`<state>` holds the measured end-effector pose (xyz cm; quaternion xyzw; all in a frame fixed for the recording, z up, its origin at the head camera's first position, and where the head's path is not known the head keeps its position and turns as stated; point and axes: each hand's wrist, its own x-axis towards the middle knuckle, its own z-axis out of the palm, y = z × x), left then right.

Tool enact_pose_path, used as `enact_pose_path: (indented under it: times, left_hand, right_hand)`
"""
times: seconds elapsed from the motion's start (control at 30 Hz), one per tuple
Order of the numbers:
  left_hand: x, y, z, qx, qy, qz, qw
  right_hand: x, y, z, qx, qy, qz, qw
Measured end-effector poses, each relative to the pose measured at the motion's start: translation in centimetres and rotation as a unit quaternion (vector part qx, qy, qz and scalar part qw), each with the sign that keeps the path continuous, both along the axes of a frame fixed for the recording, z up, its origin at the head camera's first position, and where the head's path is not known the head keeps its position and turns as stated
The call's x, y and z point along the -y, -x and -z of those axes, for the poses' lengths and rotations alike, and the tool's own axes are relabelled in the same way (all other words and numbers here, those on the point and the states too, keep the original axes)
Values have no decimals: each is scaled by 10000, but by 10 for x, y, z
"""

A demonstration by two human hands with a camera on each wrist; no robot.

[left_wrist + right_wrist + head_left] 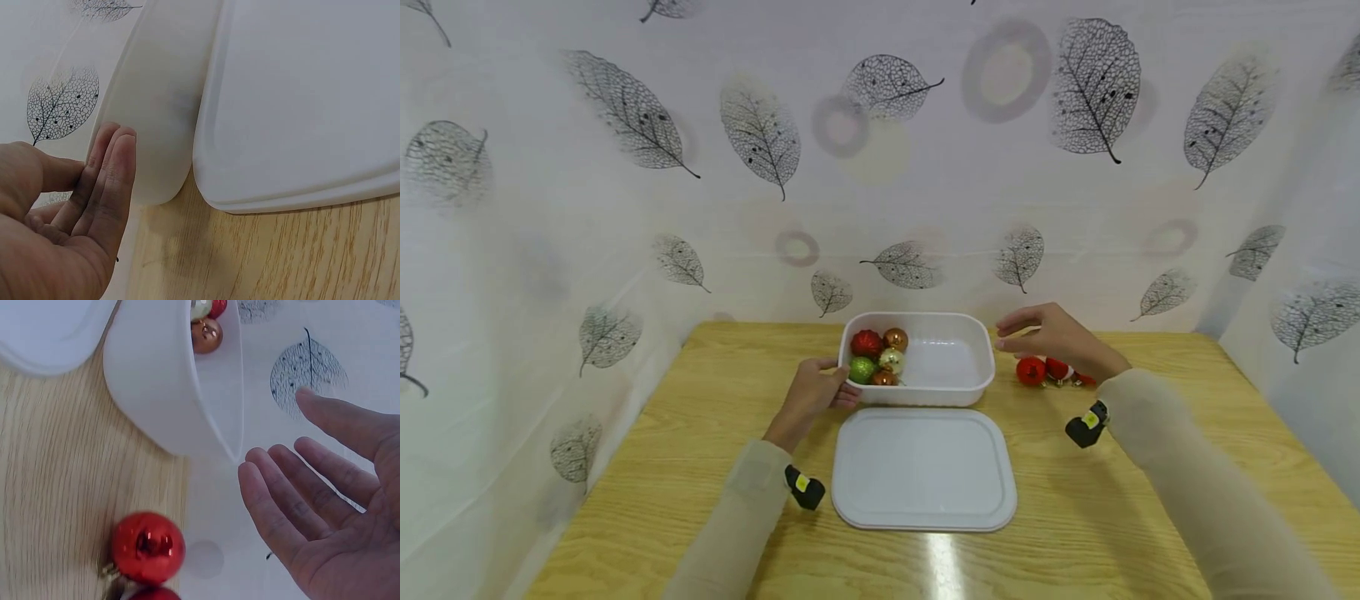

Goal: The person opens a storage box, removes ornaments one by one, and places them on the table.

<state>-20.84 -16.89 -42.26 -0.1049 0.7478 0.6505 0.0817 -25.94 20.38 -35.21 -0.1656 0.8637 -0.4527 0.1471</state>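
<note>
A white plastic container (928, 396) holds several Christmas baubles in its left part: a red one (867, 343), a green glittery one (861, 369), a pale gold one (891, 360) and copper ones (895, 338). My left hand (815, 387) holds the container's left end, thumb at the rim and fingers along the outer wall. Just past the right end, my right hand (1051, 337) is raised with fingers extended and parted, nothing in them. Below it on the table lie a shiny red bauble (1031, 372) and other red ornaments (1060, 370), partly hidden by the hand.
A white lid (925, 468) lies flat on the wooden table (722, 467) in front of the container. Behind the table's far edge hangs a pale cloth (925, 200) printed with leaves.
</note>
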Motion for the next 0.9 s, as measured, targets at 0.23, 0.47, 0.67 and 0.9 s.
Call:
enact_pose_path:
  times: [0.23, 0.47, 0.67, 0.9]
  left_hand:
    - [-1, 1, 1, 17, -7, 14, 10000]
    - [-1, 1, 3, -77, -229, 14, 9997]
    - [-1, 0, 2, -165, -310, 11, 9994]
    - [-2, -2, -1, -122, -233, -9, 9997]
  right_hand:
    - [25, 2, 6, 105, 68, -235, 9996]
    - [49, 1, 16, 70, 93, -513, 9986]
    - [70, 0, 25, 245, 320, -663, 9970]
    - [93, -1, 31, 269, 314, -880, 9953]
